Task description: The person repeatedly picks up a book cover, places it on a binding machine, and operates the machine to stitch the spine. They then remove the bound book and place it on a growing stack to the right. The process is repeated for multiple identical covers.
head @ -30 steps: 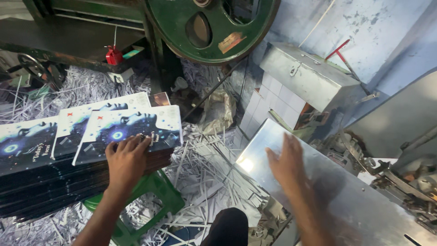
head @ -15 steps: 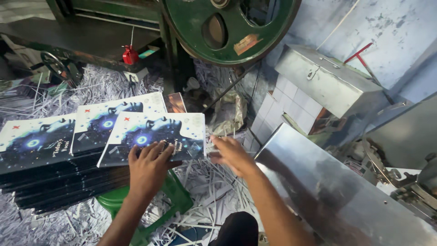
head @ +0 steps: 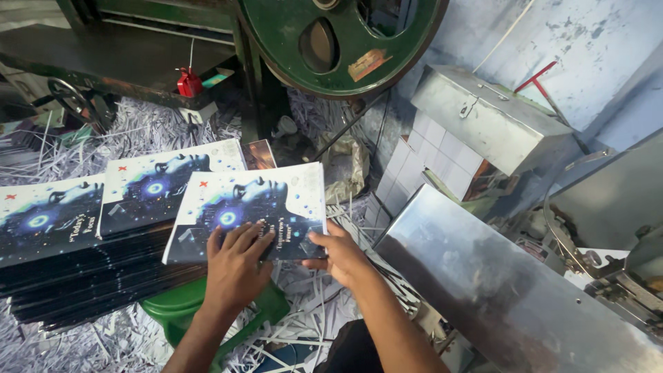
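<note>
Both hands are holding the top printed cover on the nearest stack.

The left hand [head: 235,266] is pressing flat, fingers spread, while the right hand [head: 340,254] is pinching the printed cover [head: 252,204] at its near corner, apparently squaring it. Paper trimmings [head: 148,128] are crowding around; beyond, the steel chute [head: 497,290] and green flywheel [head: 338,41] are hemming in the space.

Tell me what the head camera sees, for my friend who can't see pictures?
Two hands, the left hand flat on top and the right hand at the edge, hold a dark blue booklet on a row of booklet stacks. Paper scraps lie around, with a big green wheel behind.
</note>
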